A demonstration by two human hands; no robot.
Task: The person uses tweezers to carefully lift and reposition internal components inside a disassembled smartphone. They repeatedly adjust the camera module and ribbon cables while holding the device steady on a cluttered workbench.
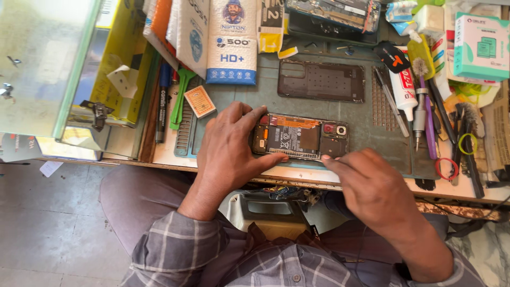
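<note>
Left hand [229, 142] spread over the left end of the opened phone [301, 136], fingers curled around its upper and lower edges, thumb pressed along the near side; gripped the phone there and hid its left end. Right hand [372, 187] loosely curled at the phone's lower right corner, fingertips [328, 159] touching the near edge; held nothing that could be made out (whether something small sat pinched under the fingertips could not be told). Phone lay back-off and flat on the grey-green work mat [372, 135], close to the near edge of the table [164, 154], camera module toward the right, battery and boards exposed. Just beyond it on the mat, apart from it, lay the removed dark back cover [321, 81], inside face up. Left of the hand, a small orange card [200, 101], green plastic tweezers [179, 98] and a dark marker pen [162, 103] near the mat's left edge. At the mat's right edge, a white glue tube [404, 90], a metal screwdriver [419, 114], a purple-handled brush [426, 117] and a red ring [447, 169], partly overlapping and hard to separate. Along the far edge, white and blue packets [231, 42] and a second opened phone [334, 13], both cut off by the top of the frame. Teal and white box [481, 45] at the far right corner, partly cut off.
</note>
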